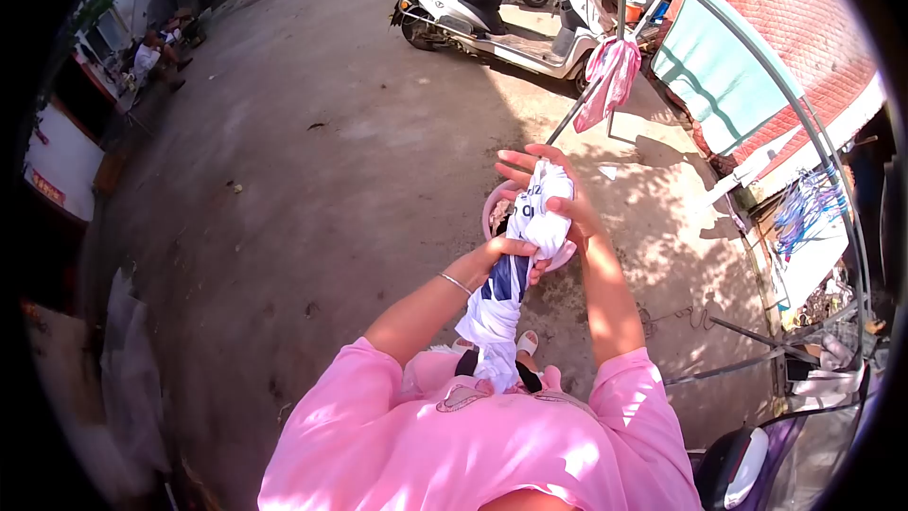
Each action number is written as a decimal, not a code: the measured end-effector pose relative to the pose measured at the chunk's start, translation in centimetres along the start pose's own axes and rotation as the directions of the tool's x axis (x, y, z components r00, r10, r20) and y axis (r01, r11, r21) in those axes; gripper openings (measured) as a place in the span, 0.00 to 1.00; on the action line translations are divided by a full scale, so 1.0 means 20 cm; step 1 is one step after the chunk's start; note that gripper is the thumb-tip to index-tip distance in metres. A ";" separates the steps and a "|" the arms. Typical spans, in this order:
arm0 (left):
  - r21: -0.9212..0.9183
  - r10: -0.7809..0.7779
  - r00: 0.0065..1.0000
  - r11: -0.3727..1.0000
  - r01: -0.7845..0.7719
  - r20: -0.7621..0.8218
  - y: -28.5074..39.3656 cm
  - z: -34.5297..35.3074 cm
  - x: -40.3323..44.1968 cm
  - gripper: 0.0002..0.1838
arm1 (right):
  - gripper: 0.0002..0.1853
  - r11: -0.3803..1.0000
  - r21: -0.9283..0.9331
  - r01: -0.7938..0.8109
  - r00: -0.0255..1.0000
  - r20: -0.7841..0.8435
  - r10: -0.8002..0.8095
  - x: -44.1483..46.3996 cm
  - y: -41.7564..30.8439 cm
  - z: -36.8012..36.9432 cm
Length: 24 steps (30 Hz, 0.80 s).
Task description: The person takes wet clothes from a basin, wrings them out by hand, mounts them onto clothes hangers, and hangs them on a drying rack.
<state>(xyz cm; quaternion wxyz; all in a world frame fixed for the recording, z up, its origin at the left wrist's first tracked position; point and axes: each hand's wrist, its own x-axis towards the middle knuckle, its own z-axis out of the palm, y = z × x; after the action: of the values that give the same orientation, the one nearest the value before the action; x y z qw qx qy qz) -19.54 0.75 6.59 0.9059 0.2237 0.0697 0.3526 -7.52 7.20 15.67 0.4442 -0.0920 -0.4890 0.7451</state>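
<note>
Head view: from my remote post I watch two bare hands out in front of a pink top (492, 449).
Left hand (505, 251): closed around the middle of a white garment (543, 225), thumb on top; a bracelet (456, 283) circles the wrist.
Right hand (579, 208): spread wide, fingers stretched out behind the garment's far end, thumb over its near side.
White garment: bunched lengthwise between both hands, dark lettering by the right, dark blue patch just below the left, tail running back toward the body.
Pink basin (488, 213): beneath the hands, partly hidden; I make out pale pink contents.
Pink cloth (611, 80): hung on a metal frame, ahead and right of the hands.
Scooter (492, 24): well beyond the hands.
Hangers (807, 208): clustered well off to their right.
</note>
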 end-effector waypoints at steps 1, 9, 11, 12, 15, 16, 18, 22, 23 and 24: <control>-0.008 -0.009 1.000 1.000 0.009 0.005 -0.04 0.00 0.01 0.29 | 0.32 1.000 -0.004 -0.001 1.000 -0.013 0.001 -0.03 -0.02 -0.03; -0.112 -0.174 0.930 0.969 0.220 0.325 -0.11 0.16 0.12 0.43 | 0.23 0.888 0.459 0.025 0.988 0.126 -0.093 -0.12 -0.05 -0.17; 0.054 -0.188 0.976 0.982 0.183 0.108 -0.12 0.18 0.16 0.35 | 0.22 0.918 0.396 0.003 0.999 0.048 -0.024 -0.15 -0.11 -0.18; 0.203 -0.162 0.985 0.964 0.172 -0.066 -0.10 0.21 0.17 0.22 | 0.22 0.987 0.149 -0.060 0.998 0.005 0.059 -0.17 -0.14 -0.22; 0.407 -0.092 0.930 0.881 0.243 -0.357 -0.16 0.18 0.26 0.08 | 0.18 0.970 -0.105 -0.218 0.946 -0.267 0.183 -0.24 -0.09 -0.31; 0.396 -0.100 0.902 0.874 0.281 -0.420 -0.19 0.14 0.29 0.07 | 0.15 0.944 -0.206 -0.256 0.907 -0.389 0.161 -0.28 0.00 -0.40; 0.392 -0.134 0.866 0.851 0.350 -0.482 -0.31 0.03 0.35 0.08 | 0.09 0.805 -0.486 -0.341 0.820 -0.573 0.001 -0.39 0.23 -0.65; 0.490 -0.124 0.825 0.752 0.441 -0.552 -0.66 -0.37 0.48 0.11 | 0.06 0.295 -0.810 -0.507 0.716 -0.586 -0.378 -0.67 0.45 -0.80; 0.568 -0.081 0.831 0.694 0.443 -0.550 -0.75 -0.44 0.50 0.12 | 0.07 0.279 -0.786 -0.552 0.668 -0.617 -0.416 -0.72 0.48 -0.83; 0.567 -0.104 0.834 0.686 0.455 -0.542 -0.81 -0.48 0.54 0.12 | 0.08 0.285 -0.705 -0.650 0.601 -0.706 -0.375 -0.77 0.49 -0.84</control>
<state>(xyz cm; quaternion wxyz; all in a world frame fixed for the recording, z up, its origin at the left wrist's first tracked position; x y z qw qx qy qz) -4.49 0.87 -9.01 0.7602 0.4311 0.4438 0.1983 5.45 5.21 -5.36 0.3818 -0.6976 -0.5654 0.2189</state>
